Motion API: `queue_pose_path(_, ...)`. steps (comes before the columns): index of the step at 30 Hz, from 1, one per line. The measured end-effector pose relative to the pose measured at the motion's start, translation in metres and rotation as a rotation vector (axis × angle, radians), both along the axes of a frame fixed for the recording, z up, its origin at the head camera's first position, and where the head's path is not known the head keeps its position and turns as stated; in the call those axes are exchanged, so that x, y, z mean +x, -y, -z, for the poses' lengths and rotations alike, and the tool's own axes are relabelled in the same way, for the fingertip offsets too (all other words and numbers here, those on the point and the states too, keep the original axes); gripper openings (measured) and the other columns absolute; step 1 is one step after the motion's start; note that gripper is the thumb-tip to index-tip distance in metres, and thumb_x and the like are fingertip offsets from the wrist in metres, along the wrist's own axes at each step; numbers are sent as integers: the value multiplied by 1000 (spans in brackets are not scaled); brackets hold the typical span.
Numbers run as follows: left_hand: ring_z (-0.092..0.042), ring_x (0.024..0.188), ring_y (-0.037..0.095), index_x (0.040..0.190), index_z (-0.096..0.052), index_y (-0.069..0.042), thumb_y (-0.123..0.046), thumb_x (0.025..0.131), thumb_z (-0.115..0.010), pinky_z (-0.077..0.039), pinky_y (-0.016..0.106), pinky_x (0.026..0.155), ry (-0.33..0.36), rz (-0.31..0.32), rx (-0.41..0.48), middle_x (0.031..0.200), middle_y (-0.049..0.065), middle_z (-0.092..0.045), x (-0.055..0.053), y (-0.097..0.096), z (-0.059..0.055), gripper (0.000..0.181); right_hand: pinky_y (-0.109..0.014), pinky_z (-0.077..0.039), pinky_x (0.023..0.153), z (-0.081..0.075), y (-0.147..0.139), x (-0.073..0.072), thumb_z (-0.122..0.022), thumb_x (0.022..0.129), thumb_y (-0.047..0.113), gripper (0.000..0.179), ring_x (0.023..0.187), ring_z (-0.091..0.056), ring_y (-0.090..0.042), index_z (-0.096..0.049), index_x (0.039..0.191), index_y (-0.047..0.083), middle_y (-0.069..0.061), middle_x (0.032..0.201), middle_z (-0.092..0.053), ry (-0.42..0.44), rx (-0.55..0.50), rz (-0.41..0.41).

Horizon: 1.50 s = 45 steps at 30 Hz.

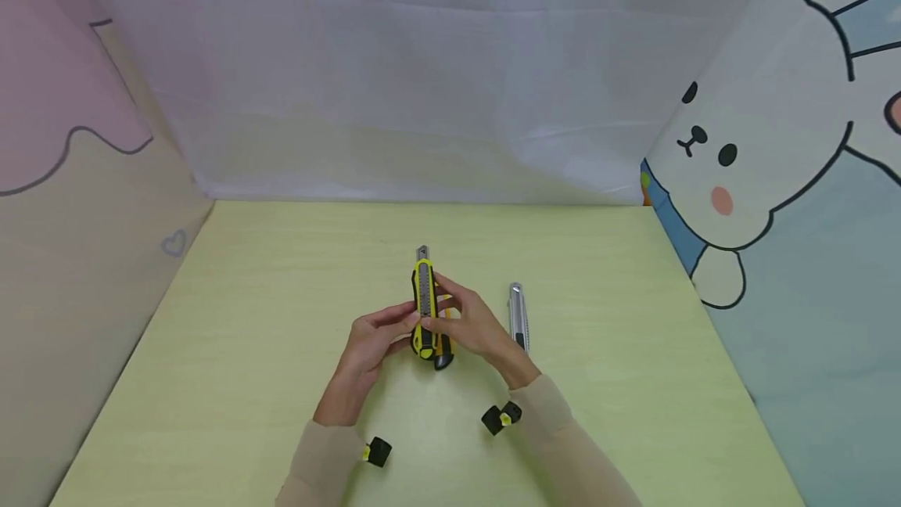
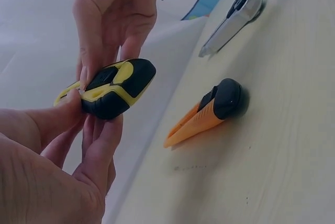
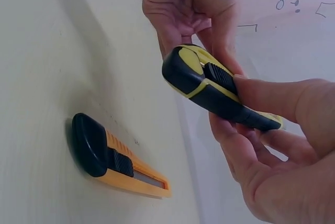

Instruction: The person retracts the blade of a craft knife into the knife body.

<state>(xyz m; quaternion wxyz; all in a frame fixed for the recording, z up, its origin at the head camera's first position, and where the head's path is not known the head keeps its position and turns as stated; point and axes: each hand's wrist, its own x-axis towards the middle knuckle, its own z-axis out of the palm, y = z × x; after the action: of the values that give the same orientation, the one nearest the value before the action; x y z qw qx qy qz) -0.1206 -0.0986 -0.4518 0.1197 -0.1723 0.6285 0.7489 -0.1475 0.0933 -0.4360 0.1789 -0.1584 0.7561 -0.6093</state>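
Both hands hold a yellow-and-black box cutter (image 1: 425, 288) above the table, its metal nose pointing away from me. The left hand (image 1: 371, 341) pinches it from the left, thumb on its upper side and fingers beneath. From the right, the right hand (image 1: 479, 325) grips the same cutter, its thumb near the black slider (image 3: 220, 76). Beneath, an orange box cutter (image 2: 201, 116) with a black end cap lies on the table, mostly covered by the held one in the head view. A silver box cutter (image 1: 518, 311) lies to the right, partly behind the right wrist.
The pale yellow table (image 1: 281, 272) is backed by a white cloth (image 1: 422, 100). Printed cloth panels hang at both sides, with a cartoon rabbit (image 1: 760, 139) on the right one. Small black camera blocks (image 1: 380, 452) sit at the wrists.
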Motion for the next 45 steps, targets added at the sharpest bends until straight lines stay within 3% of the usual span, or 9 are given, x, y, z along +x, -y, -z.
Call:
queue_pose_path(15,-75,94,12,130,-72,4,-4,97,-78,-64,28,82,8,-20,-24,121,11,-75,-2,1,1,35,-35,-60,87,1,2,1,-76,98,9,85,123,-58,-29,-29,169,15,-10,149,-54,23,16,6)
queue_pose_path(20,-74,93,11,129,-74,2,-8,97,-79,-63,27,81,-2,-5,-67,119,10,-76,-1,3,-1,34,-36,-60,86,2,4,1,-78,97,11,84,122,-60,-32,-32,168,10,-15,148,-55,19,-1,29)
queue_pose_path(30,-74,96,12,129,-74,2,-12,98,-79,-64,30,83,-19,8,-115,125,15,-74,-2,9,-3,34,-38,-60,90,5,11,-1,-78,96,9,71,119,-64,-34,-45,159,8,-19,145,-59,31,-48,83)
queue_pose_path(36,-74,97,13,128,-75,2,-12,98,-79,-64,31,83,-21,1,-128,125,16,-74,-3,12,-4,34,-40,-59,93,5,14,-1,-70,103,10,60,118,-66,-36,-47,158,8,-20,145,-59,7,-46,78)
queue_pose_path(45,-74,100,13,129,-75,0,-13,99,-78,-64,31,83,3,6,-151,125,14,-74,-4,19,-4,33,-40,-60,94,8,22,-2,-70,102,8,60,117,-68,-36,-48,158,6,-22,145,-61,27,-52,102)
